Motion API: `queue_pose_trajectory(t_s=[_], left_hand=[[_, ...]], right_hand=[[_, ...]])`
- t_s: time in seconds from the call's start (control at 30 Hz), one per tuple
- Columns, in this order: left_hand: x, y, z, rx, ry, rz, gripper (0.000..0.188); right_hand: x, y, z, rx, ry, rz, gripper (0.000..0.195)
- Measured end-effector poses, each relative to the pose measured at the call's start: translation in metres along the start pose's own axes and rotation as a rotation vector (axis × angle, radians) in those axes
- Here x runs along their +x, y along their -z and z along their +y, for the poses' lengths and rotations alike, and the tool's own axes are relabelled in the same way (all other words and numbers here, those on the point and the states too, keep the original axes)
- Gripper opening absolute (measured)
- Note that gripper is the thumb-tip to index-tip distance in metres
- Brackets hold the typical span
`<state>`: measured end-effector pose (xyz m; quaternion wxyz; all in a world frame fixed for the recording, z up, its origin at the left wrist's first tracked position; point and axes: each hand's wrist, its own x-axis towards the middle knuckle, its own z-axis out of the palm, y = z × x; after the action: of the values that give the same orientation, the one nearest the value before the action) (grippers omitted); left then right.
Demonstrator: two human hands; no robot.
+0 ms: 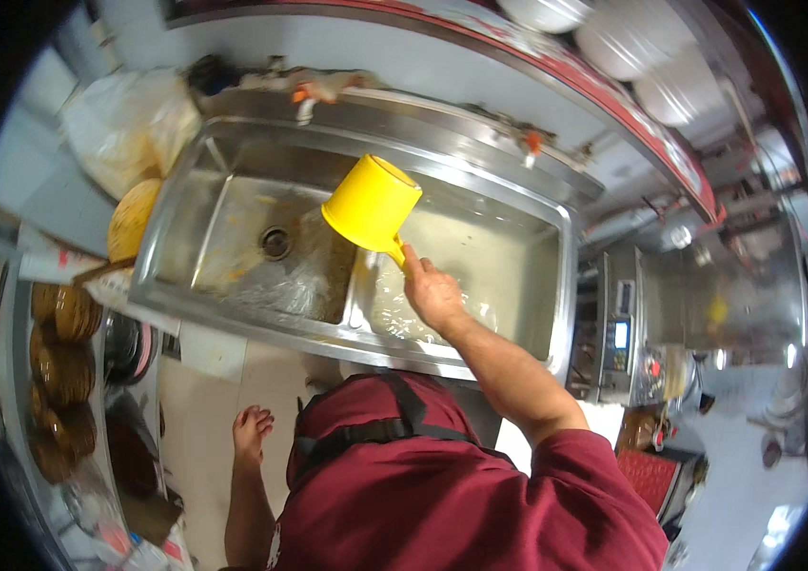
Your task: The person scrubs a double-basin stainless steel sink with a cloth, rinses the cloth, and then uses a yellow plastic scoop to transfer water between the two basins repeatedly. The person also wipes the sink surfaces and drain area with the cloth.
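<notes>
My right hand (435, 289) grips the handle of a yellow plastic water dipper (372, 203). The dipper hangs tipped over the divider of a two-basin stainless steel sink (247, 322), its mouth turned down towards the left basin and its base facing up. In that left basin, wet streaks and orange scraps lie around a round drain (275, 243). The right basin, under my right forearm, holds cloudy water (475, 250) with ripples and bubbles near the front. My left hand (253, 430) hangs low beside my body, away from the sink, fingers loosely bent, holding nothing.
Two taps with orange handles (300, 94) (532, 143) stand along the sink's back. A filled plastic bag (133, 128) and a yellow round object (134, 218) sit at its left. Stacked brown bowls (65, 371) fill a left shelf. White bowls (636, 39) rest on a red-edged shelf above.
</notes>
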<state>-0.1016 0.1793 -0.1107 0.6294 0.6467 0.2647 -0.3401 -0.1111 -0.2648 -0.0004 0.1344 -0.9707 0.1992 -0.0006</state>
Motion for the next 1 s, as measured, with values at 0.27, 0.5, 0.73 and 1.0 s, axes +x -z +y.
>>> queue_pose_trajectory(t_s=[0.27, 0.5, 0.73, 1.0], left_hand=[[-0.016, -0.011, 0.016, 0.16, 0.041, 0.039, 0.031], [-0.042, -0.02, 0.024, 0.155, 0.074, 0.138, 0.032], [-0.078, -0.027, 0.009, 0.14, 0.066, 0.255, 0.029], [-0.07, -0.036, -0.005, 0.125, 0.15, 0.222, 0.029]], right_hand=[[-0.035, -0.045, 0.172, 0.359, -0.738, 0.171, 0.036], [0.02, -0.093, 0.267, 0.294, -0.849, -0.16, 0.032], [0.025, -0.097, 0.23, 1.597, -0.773, -0.313, 0.014], [0.017, -0.008, 0.13, 1.888, -0.404, -0.503, 0.023]])
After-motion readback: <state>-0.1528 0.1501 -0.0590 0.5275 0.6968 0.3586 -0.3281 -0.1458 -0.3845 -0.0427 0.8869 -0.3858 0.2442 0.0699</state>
